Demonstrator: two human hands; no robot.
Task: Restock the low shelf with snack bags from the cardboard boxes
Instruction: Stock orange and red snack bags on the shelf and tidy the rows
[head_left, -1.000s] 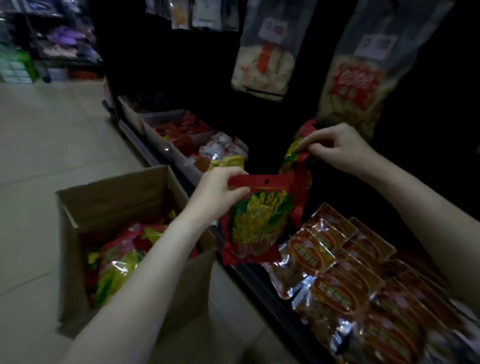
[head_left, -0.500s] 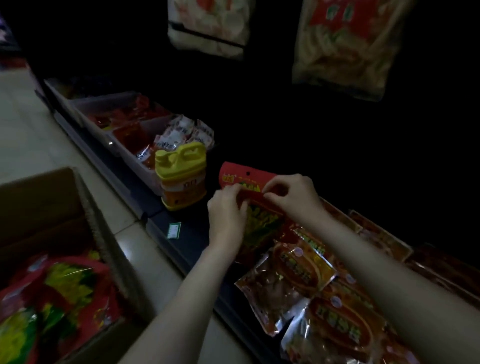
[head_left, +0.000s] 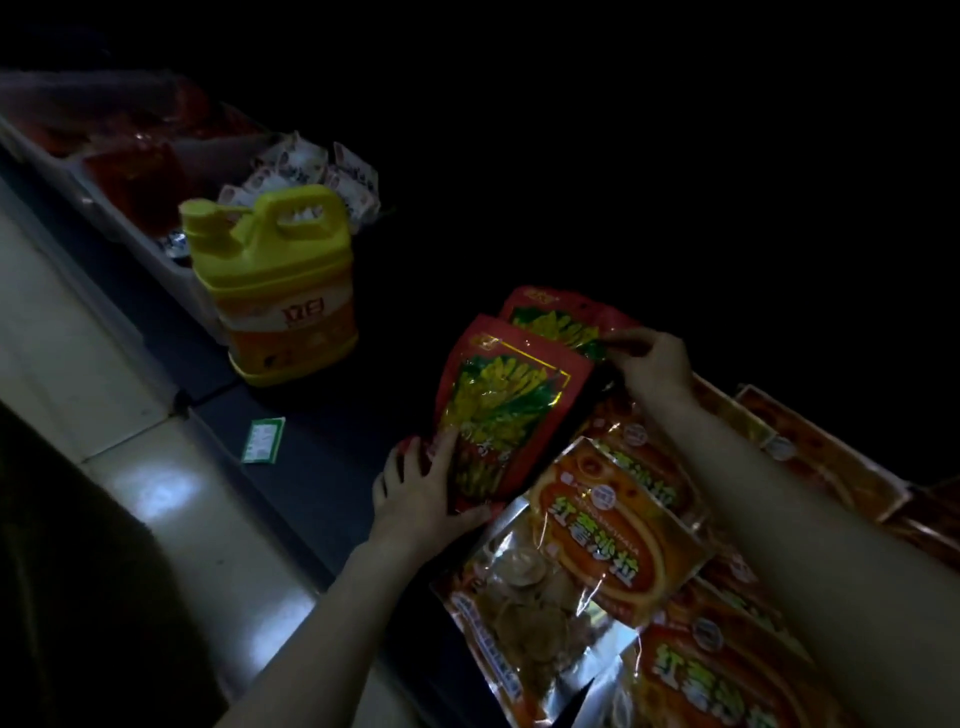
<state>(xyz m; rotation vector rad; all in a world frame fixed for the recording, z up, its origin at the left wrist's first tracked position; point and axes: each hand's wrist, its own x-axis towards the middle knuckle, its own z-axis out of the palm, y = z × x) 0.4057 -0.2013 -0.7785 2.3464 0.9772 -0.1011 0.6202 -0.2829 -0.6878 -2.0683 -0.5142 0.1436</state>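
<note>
The left hand is gripping the lower corner of a red snack bag, thumb and fingers curled round it. The right hand is pinching the second red bag behind. Both bags are lying on the low shelf, beside the orange bags and near a yellow jug.

Glossy, crinkled plastic film on the snack bags — smooth moulded plastic on the yellow jug.
</note>
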